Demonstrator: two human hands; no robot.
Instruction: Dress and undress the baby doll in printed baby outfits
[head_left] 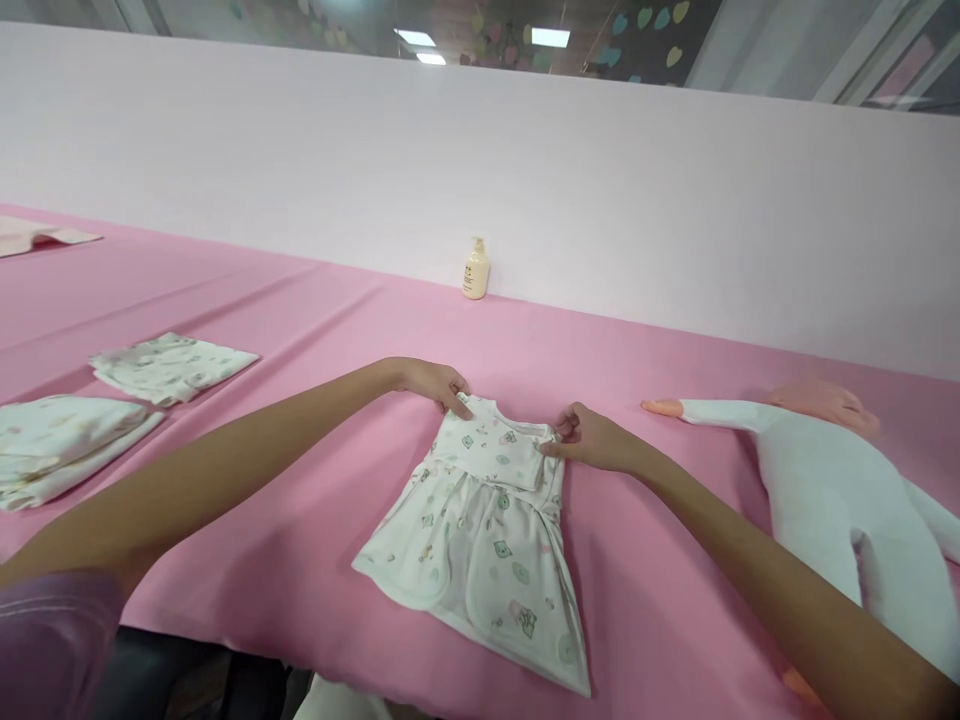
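A small white baby dress (480,530) with a green and brown print lies spread on the pink sheet, its neckline away from me and its hem toward me. My left hand (441,385) pinches the dress at its upper left shoulder. At the upper right shoulder, my right hand (585,437) is closed on the fabric with thumb and fingers. The bodice looks folded over toward the right, above the gathered skirt.
A pink sheet (300,570) covers the table. Folded printed cloths (172,365) lie at left, a pale pink cloth (37,235) farther back. A cream pump bottle (475,270) stands by the white wall (480,160). A white-bodied doll (832,490) lies at right.
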